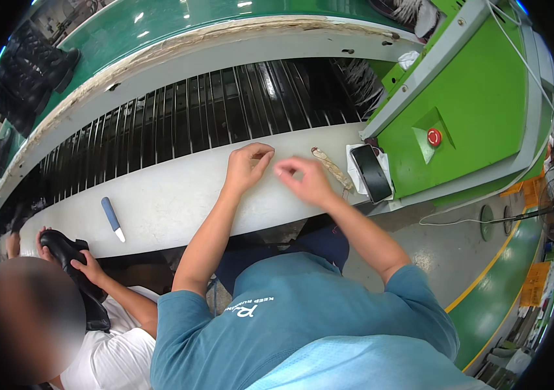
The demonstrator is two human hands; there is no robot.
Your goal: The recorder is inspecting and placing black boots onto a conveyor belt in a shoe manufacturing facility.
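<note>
Above the white tabletop (173, 188), my two hands are close together but apart from each other. The fingers of my left hand (249, 169) are curled, with thumb and fingertips pressed together. My right hand (307, 182) is slightly blurred, its thumb and forefinger meeting in a pinch. Whatever either pinch holds, if anything, is too small to make out. Just beyond my right hand lies a slim tool with a worn, tan wrapped handle (332, 169). Beside it, a black phone (370, 173) rests on a white cloth (355, 181).
At left, a blue-handled knife (112, 216) lies on the tabletop. A co-worker in white holds a black boot (69, 257). Dark rollers (192, 107) run behind the table, below a green conveyor (153, 29). A green machine panel (459, 130) with a red button (434, 136) stands right.
</note>
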